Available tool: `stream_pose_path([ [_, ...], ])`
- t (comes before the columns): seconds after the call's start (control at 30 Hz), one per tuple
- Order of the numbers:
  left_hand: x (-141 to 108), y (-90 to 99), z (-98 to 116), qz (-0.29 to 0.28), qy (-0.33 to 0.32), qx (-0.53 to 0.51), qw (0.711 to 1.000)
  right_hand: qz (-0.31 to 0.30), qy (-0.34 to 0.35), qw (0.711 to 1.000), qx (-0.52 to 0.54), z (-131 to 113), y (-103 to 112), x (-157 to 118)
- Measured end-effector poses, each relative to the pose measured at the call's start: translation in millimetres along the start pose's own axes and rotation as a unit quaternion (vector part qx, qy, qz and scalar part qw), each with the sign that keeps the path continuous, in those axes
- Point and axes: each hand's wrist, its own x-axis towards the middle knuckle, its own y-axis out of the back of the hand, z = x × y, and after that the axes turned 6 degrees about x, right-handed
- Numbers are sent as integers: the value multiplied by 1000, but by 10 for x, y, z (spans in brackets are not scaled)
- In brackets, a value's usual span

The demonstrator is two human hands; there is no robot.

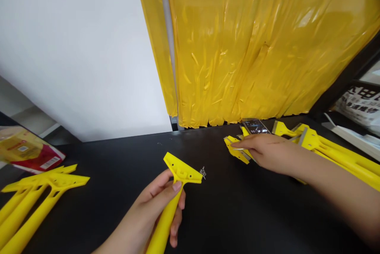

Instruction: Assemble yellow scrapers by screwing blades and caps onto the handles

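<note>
My left hand (158,204) grips the handle of a yellow plastic scraper (181,172), with its wide head pointing up and away from me. A small metal piece (202,172) lies just beyond that head. My right hand (268,153) reaches across to a yellow scraper head (236,149) with a thin steel blade along its edge. I cannot tell if my fingers grip it or only rest on it. More yellow scrapers lie in a pile (335,151) to the right and in a stack (44,190) at the left.
The black tabletop (237,210) runs to a white wall (80,52) and a hanging yellow plastic sheet (237,44). A phone (255,126) lies at the back edge. A printed package (26,149) sits at the left; a white bag (359,105) and power strip (350,139) sit at the right.
</note>
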Motion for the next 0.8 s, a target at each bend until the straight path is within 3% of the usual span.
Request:
stream_pose_path([
  [0.13, 11, 7, -9, 1, -1, 1, 1000, -23, -26, 999, -7, -60, -62, -71],
  [0.4, 59, 39, -64, -17, -15, 8, 1000, -89, -31, 995, 34, 28, 72, -203],
  [0.6, 62, 47, -69, -25, -11, 13, 1000, -60, -68, 996, 13, 84, 31, -214],
  [0.8, 67, 44, -80, -20, -12, 8, 1000, -60, -29, 998, 3, 47, 39, -176],
])
